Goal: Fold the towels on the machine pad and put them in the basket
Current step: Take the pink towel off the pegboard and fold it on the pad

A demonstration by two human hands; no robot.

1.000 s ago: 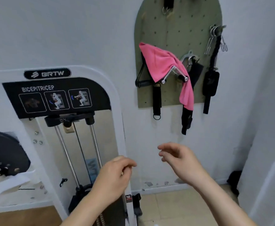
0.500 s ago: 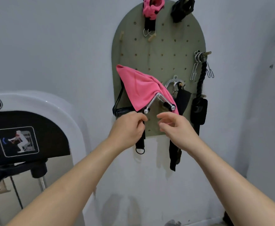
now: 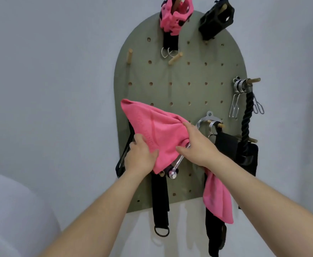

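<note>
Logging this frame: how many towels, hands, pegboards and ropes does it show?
Towels: 1, the pink towel
Hands: 2, the left hand and the right hand, both gripping the towel
Pegboards: 1, the green pegboard
Ropes: 1, the black rope
Total: 5
</note>
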